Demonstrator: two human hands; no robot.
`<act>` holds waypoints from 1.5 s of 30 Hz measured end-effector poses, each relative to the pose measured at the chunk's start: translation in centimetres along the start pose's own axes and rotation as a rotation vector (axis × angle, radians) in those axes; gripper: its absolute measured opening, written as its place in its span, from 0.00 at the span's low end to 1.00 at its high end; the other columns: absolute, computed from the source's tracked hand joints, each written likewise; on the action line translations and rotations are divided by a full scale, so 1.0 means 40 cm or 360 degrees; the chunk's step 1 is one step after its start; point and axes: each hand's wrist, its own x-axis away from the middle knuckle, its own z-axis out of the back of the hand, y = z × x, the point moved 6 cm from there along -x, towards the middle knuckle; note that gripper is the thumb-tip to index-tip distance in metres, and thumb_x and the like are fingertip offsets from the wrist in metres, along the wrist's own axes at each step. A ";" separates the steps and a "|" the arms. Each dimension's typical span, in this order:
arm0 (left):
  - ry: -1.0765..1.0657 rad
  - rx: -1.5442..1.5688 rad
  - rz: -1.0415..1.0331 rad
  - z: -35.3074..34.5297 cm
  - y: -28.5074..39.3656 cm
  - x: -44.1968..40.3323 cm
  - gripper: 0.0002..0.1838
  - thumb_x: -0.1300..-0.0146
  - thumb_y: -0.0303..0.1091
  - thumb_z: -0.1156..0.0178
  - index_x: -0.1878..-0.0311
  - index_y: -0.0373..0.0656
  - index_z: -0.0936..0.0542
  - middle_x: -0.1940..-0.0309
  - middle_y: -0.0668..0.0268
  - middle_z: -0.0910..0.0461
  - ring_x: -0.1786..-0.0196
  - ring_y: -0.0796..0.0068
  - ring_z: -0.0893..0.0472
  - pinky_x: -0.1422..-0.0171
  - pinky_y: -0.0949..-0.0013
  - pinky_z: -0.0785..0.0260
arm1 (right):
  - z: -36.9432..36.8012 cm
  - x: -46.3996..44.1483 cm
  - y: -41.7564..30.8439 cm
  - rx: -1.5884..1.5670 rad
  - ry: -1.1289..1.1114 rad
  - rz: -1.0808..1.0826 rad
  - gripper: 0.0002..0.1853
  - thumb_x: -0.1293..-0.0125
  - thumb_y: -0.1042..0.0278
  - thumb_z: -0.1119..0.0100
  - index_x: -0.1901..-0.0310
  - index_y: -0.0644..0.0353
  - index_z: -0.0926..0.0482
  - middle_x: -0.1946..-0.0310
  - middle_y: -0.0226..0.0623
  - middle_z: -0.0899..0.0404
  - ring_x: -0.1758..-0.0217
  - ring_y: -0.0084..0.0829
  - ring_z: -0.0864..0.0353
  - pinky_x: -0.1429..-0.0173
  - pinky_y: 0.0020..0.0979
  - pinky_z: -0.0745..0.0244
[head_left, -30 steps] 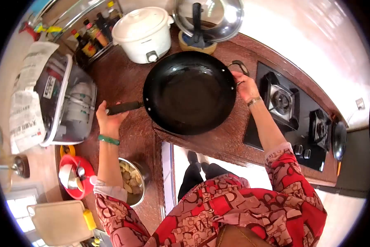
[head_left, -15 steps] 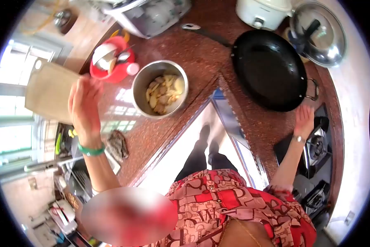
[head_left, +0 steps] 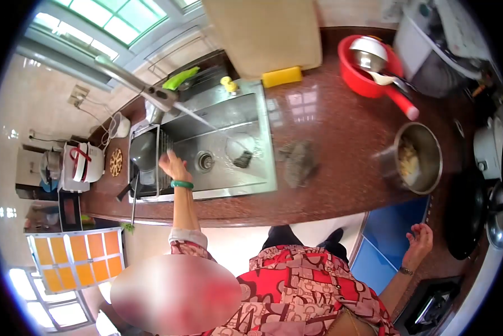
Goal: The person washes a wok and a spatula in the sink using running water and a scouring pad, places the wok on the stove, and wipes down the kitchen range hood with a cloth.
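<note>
My left hand (head_left: 174,167), with a green bangle on its wrist, reaches over the near left part of the steel sink (head_left: 267,151). Its fingers are stretched out and hold nothing. Beside it in the sink is a drain rack (head_left: 165,159) with a dark pan (head_left: 144,150). A faucet (head_left: 160,96) pours a thin stream of water into the basin, where a dark crumpled scrubber (head_left: 243,159) lies. My right hand (head_left: 419,245), wearing a watch, hangs near the counter's front edge with fingers loosely apart and nothing in them. A steel pot (head_left: 437,159) with pale chopped pieces stands beyond it.
A grey rag (head_left: 299,162) lies right of the sink. Behind are a yellow sponge (head_left: 282,77), an upright cutting board (head_left: 262,33) and a red basin (head_left: 346,70) of utensils. At right, a black frying pan (head_left: 465,213) sits near the stove (head_left: 433,308).
The view has swung left, bringing the sink and running faucet into sight. My left hand has gone from near the cutting board to over the sink; my right hand has left the stove side.
</note>
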 end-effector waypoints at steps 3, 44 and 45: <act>-0.0331 -0.0243 -0.0446 -0.049 0.036 -0.203 0.19 0.40 0.41 0.43 0.52 0.38 0.31 0.69 0.68 0.28 0.69 0.80 0.31 0.68 0.76 0.36 | -0.215 0.092 0.012 0.0273 -0.0229 -0.0055 0.09 0.35 0.68 0.51 0.57 0.61 0.26 0.67 0.35 0.23 0.66 0.24 0.22 0.65 0.23 0.26; -0.1648 -0.0528 -0.0429 0.053 -0.062 0.206 0.13 0.35 0.34 0.49 0.75 0.39 0.29 0.79 0.67 0.26 0.74 0.82 0.31 0.68 0.77 0.37 | -1.219 0.007 0.100 0.1959 -0.0835 0.0820 0.19 0.41 0.59 0.50 0.49 0.54 0.33 0.71 0.44 0.22 0.67 0.44 0.21 0.66 0.43 0.26; -0.1636 -0.0511 -0.0453 0.058 -0.063 0.202 0.12 0.35 0.34 0.49 0.74 0.39 0.29 0.79 0.67 0.26 0.74 0.82 0.31 0.67 0.77 0.37 | -1.245 0.063 0.117 0.2002 -0.1045 0.0825 0.20 0.42 0.61 0.50 0.47 0.54 0.33 0.71 0.45 0.22 0.69 0.44 0.22 0.67 0.43 0.26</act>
